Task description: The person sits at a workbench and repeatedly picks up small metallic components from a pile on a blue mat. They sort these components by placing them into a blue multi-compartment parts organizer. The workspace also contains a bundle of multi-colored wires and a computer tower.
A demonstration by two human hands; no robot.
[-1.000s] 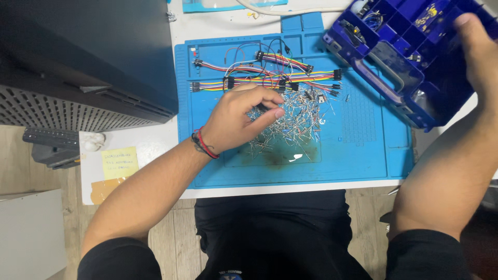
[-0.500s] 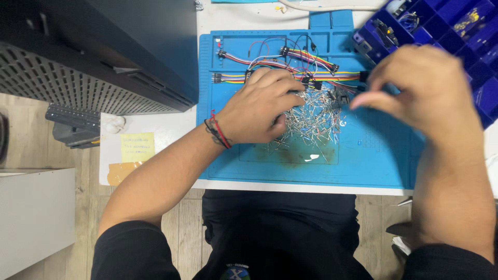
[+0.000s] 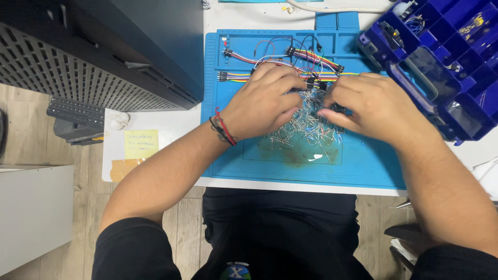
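Now hands point(image 3: 316, 103) touching wire-lead pile point(image 3: 306, 129), blue mat point(image 3: 363, 166)

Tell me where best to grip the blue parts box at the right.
Probably by the dark handle on the near-left edge of the blue parts box, coming from the mat side. The box lies open with parts in its compartments, so hold it level; the right hand is closest.

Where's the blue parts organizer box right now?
Head view, upper right: the blue organizer box sits open beside the blue work mat, just beyond the right hand.
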